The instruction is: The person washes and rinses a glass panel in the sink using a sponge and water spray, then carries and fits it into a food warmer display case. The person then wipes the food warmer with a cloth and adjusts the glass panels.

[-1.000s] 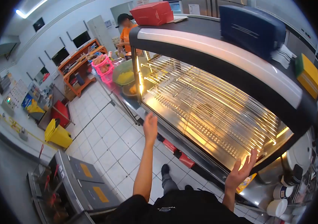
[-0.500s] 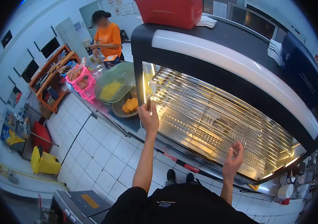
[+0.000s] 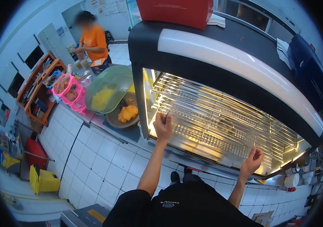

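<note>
A lit food warmer cabinet (image 3: pixel 222 62) with a black frame stands in front of me. Its wire racks (image 3: pixel 222 109) show through the front. My left hand (image 3: pixel 163 126), at the cabinet's left side, is closed with thumb and fingers pinched on a small dark handle-like piece (image 3: pixel 166 114). My right hand (image 3: pixel 251 162) is by the lower right of the front, fingers curled in near the thumb; I cannot make out what it grips. Faint reflections suggest clear glass before the racks, but its edges are hard to see.
To the left, the counter bears a green tub (image 3: pixel 110 85), a bowl with orange fried food (image 3: pixel 127 113) and a pink basket (image 3: pixel 72 94). A person in orange (image 3: pixel 93 41) stands behind. A red box (image 3: pixel 174 13) and a blue box (image 3: pixel 310 72) top the cabinet.
My left hand has moved right, away from the cabinet's left post. My right hand has also shifted right, and its fingers are more curled. The view has turned slightly.
</note>
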The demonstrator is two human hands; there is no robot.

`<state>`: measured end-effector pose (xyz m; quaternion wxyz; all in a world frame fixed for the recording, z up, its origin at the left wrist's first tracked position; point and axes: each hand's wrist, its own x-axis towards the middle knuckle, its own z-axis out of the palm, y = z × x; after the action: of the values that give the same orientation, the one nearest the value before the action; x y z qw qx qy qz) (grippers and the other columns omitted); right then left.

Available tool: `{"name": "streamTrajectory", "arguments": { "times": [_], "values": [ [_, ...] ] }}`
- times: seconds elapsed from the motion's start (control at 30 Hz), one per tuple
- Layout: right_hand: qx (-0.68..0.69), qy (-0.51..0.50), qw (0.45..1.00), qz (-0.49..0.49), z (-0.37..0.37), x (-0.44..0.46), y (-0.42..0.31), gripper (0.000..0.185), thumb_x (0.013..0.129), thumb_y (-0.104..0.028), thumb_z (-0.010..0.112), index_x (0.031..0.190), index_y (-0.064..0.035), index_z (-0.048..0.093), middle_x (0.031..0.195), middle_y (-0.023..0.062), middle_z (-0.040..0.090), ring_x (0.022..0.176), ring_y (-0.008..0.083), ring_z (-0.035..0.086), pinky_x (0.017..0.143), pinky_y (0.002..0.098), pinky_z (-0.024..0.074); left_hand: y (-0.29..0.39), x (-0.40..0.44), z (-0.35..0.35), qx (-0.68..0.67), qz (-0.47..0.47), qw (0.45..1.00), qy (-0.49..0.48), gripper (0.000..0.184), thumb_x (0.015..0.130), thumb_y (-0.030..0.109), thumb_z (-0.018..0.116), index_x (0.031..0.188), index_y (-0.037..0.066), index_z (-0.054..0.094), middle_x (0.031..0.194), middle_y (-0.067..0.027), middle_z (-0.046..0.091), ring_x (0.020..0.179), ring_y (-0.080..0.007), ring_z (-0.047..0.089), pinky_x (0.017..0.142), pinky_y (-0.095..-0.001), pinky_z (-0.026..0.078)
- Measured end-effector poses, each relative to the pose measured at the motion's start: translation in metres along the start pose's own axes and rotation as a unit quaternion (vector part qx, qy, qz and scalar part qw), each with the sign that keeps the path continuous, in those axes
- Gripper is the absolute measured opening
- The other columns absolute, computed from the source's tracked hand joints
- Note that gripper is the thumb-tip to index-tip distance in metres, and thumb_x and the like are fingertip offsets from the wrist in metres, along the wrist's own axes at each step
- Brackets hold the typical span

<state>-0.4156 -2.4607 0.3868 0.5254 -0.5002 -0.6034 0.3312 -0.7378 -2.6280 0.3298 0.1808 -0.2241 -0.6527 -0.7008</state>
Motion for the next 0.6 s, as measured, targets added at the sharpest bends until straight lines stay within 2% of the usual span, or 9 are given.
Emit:
{"name": "streamTrajectory", "arguments": {
  "times": [0.03, 0.17, 0.27, 0.4, 0.5, 0.6],
  "values": [
    [0.002, -0.001, 1.000, 0.001, -0.001, 0.002, 0.003, 0.025, 0.098, -0.023, 0.061, 0.105, -0.0001, 0.055, 0.098, 0.0045, 0.056, 0.093, 0.0131, 0.054, 0.085, 0.0293, 0.0468, 0.001, 0.000, 0.002, -0.036, -0.008, 0.999, 0.002, 0.048, 0.093, 0.036, 0.068, 0.072, 0.006, 0.037, 0.054, 0.0025, 0.033, 0.052, -0.0044, 0.032, 0.044, -0.0254, 0.027],
    [0.012, -0.004, 1.000, -0.005, -0.005, 0.008, 0.011, 0.021, 0.099, -0.019, 0.060, 0.102, 0.0004, 0.054, 0.095, 0.0040, 0.056, 0.092, 0.0121, 0.053, 0.085, 0.0284, 0.0464, 0.011, 0.004, 0.002, -0.044, -0.035, 0.998, -0.017, 0.049, 0.091, 0.040, 0.070, 0.074, 0.006, 0.037, 0.054, 0.0034, 0.032, 0.052, -0.0036, 0.032, 0.043, -0.0253, 0.027],
    [-0.048, -0.003, 0.999, 0.007, -0.005, 0.007, 0.000, 0.020, 0.099, -0.019, 0.060, 0.101, 0.0008, 0.055, 0.095, 0.0041, 0.057, 0.092, 0.0125, 0.054, 0.085, 0.0276, 0.0460, 0.004, 0.008, 0.002, -0.038, -0.024, 0.999, -0.022, 0.049, 0.091, 0.040, 0.069, 0.075, 0.007, 0.038, 0.054, 0.0039, 0.031, 0.051, -0.0037, 0.031, 0.043, -0.0256, 0.026],
    [-0.029, 0.003, 0.999, -0.015, -0.002, 0.012, 0.005, 0.020, 0.099, -0.018, 0.060, 0.100, 0.0012, 0.056, 0.094, 0.0042, 0.059, 0.089, 0.0132, 0.055, 0.084, 0.0282, 0.0459, 0.003, 0.010, 0.003, -0.048, -0.019, 0.999, -0.014, 0.049, 0.091, 0.041, 0.068, 0.074, 0.007, 0.037, 0.055, 0.0042, 0.029, 0.052, -0.0041, 0.029, 0.044, -0.0253, 0.024],
    [-0.007, 0.012, 1.000, -0.016, 0.002, 0.011, -0.007, 0.018, 0.098, -0.016, 0.060, 0.101, 0.0017, 0.057, 0.091, 0.0043, 0.059, 0.088, 0.0136, 0.055, 0.084, 0.0295, 0.0458, 0.007, 0.012, 0.003, -0.025, -0.017, 1.000, 0.002, 0.050, 0.091, 0.043, 0.068, 0.073, 0.007, 0.037, 0.055, 0.0040, 0.028, 0.052, -0.0054, 0.027, 0.045, -0.0262, 0.023],
    [-0.049, 0.007, 0.999, -0.018, 0.003, 0.012, -0.017, 0.017, 0.098, -0.015, 0.059, 0.101, 0.0020, 0.058, 0.091, 0.0044, 0.060, 0.088, 0.0138, 0.055, 0.084, 0.0298, 0.0459, 0.005, 0.015, 0.002, 0.012, 0.004, 1.000, 0.010, 0.050, 0.091, 0.041, 0.069, 0.073, 0.007, 0.038, 0.056, 0.0036, 0.027, 0.053, -0.0062, 0.027, 0.045, -0.0278, 0.024]
  ]
}}
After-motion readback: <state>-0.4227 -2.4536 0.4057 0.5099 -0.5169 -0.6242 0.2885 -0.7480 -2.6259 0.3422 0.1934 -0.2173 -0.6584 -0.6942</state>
